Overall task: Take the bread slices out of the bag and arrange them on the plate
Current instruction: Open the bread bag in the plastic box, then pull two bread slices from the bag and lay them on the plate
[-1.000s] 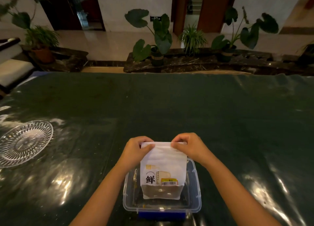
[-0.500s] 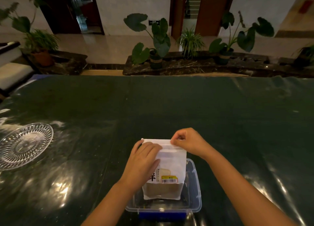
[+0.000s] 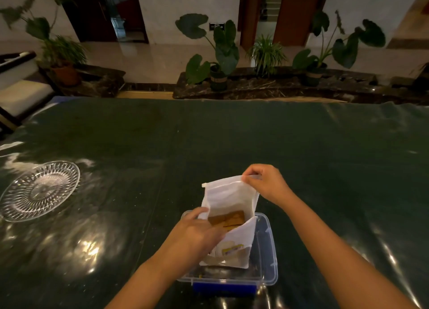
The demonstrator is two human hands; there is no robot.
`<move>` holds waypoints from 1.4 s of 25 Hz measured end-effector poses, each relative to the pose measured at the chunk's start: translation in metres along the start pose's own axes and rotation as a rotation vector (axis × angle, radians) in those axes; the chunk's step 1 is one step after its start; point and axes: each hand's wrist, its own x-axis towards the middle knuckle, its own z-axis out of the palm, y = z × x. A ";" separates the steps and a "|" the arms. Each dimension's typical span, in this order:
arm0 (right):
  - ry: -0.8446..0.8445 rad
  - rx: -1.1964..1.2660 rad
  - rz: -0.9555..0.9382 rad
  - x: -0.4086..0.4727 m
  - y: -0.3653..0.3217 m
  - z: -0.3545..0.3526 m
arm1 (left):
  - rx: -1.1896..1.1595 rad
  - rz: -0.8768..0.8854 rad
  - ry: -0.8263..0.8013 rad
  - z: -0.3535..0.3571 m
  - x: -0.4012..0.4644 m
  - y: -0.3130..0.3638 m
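Where a second ago both hands pinched the sealed top, the white paper bread bag [image 3: 232, 197] now gapes open in the clear plastic tub [image 3: 267, 257]: right hand [image 3: 264, 183] clamped on the far lip, left hand [image 3: 197, 234] reaching inside toward the brown slices [image 3: 228, 218]; the cut-glass plate [image 3: 38, 190] waits bare, well apart on the dark green table [image 3: 232, 134]

Left hand [image 3: 197, 233] fingers hidden inside bag [image 3: 229, 199]; bread slices [image 3: 228, 218] partly hidden; label blurred.

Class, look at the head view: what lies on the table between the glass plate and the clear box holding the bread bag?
Nothing: in the head view, only bare, glossy dark green table separates the glass plate from the clear box.
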 end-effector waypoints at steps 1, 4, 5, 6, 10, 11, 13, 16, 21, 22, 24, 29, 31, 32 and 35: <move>0.049 -0.002 0.024 0.003 0.001 -0.001 | -0.003 0.011 -0.003 -0.004 -0.005 0.004; 0.126 -0.067 0.077 0.006 -0.003 -0.003 | 0.014 0.012 -0.013 -0.013 -0.011 0.010; 0.151 -0.166 -0.012 0.001 -0.009 -0.003 | 0.013 -0.006 -0.012 -0.015 -0.010 0.011; 0.179 -0.278 -0.189 -0.006 -0.014 -0.003 | 0.000 -0.025 -0.013 -0.016 -0.008 0.011; -0.257 -0.557 -0.665 -0.052 -0.043 0.007 | -0.066 -0.020 -0.016 -0.014 -0.003 0.012; -0.413 -0.662 -0.598 -0.058 -0.047 0.007 | -0.056 -0.013 -0.034 -0.014 -0.002 0.012; -0.573 -0.945 -0.457 -0.057 -0.047 -0.001 | -0.017 -0.030 -0.058 -0.017 -0.002 0.008; -0.587 -1.047 -0.329 -0.054 -0.043 -0.019 | -0.201 -0.283 0.019 -0.024 -0.001 0.000; -0.533 -1.009 -0.304 -0.052 -0.032 -0.010 | -0.296 -0.890 -0.013 -0.019 0.047 -0.005; -0.513 -1.014 -0.321 -0.051 -0.032 -0.007 | -0.222 -0.884 -0.103 -0.016 0.057 -0.005; -0.483 -1.008 -0.349 -0.051 -0.031 -0.005 | -0.158 -0.872 -0.173 -0.011 0.068 -0.007; -0.474 -1.013 -0.372 -0.060 -0.028 -0.016 | -0.206 -0.904 -0.087 -0.014 0.054 -0.025; -0.432 -1.022 -0.366 -0.062 -0.027 -0.022 | -0.318 -0.969 -0.058 -0.019 0.043 -0.034; -0.416 -1.025 -0.368 -0.063 -0.026 -0.023 | -0.375 -0.989 -0.061 -0.020 0.038 -0.035; -0.422 -1.035 -0.362 -0.067 -0.029 -0.022 | -0.483 -0.988 -0.078 -0.021 0.029 -0.028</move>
